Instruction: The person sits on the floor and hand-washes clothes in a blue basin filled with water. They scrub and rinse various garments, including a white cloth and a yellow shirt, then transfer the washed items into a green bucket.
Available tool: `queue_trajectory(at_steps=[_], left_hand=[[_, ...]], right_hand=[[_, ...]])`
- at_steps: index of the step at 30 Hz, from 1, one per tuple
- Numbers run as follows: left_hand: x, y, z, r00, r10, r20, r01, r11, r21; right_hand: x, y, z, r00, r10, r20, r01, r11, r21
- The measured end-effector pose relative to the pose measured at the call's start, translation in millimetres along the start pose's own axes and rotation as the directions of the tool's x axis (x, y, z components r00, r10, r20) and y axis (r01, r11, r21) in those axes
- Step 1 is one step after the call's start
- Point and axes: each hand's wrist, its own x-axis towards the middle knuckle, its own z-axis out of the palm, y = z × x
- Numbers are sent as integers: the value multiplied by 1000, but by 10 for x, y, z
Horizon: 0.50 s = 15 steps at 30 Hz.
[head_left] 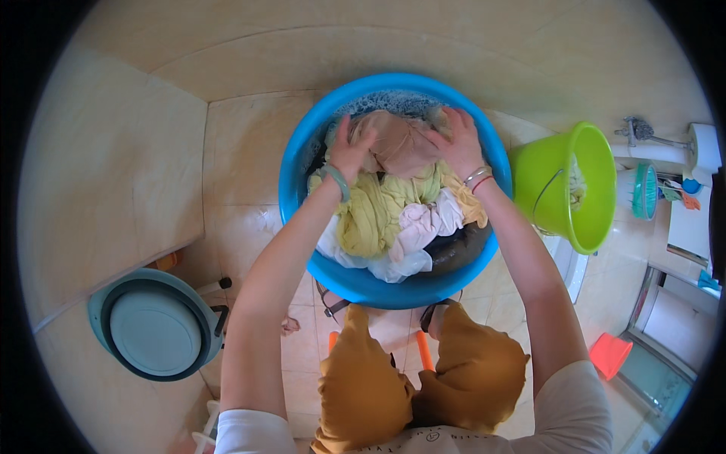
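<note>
A large blue basin holds wet laundry and sudsy water. At its far side a pinkish-brown cloth bulges up between my hands. My left hand grips the cloth's left side, thumb on top and fingers partly hidden in the folds. On the other side my right hand holds the cloth, fingers curled over it. Nearer me in the basin lie a yellow-green cloth, a pale pink cloth, an orange-yellow cloth and a dark cloth.
A lime-green bucket with light cloth inside stands right of the basin. On the left a grey-blue collapsible basin leans by the wall. A wall tap and an orange-red container are at right. My knees are close to the basin.
</note>
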Motion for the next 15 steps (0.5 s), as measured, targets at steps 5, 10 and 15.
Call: queue_trajectory(at_steps=[5, 10, 15], left_hand=[[-95, -63, 247, 884, 424, 197, -363, 358, 860], [144, -262, 269, 949, 193, 251, -298, 277, 913], [337, -363, 382, 968, -21, 250, -244, 156, 957]], right_hand=[[-92, -160, 618, 943, -262, 207, 303, 932, -199], [27, -137, 834, 876, -67, 478, 150, 979, -136], [40, 19, 1208, 802, 120, 585, 27, 972, -235]])
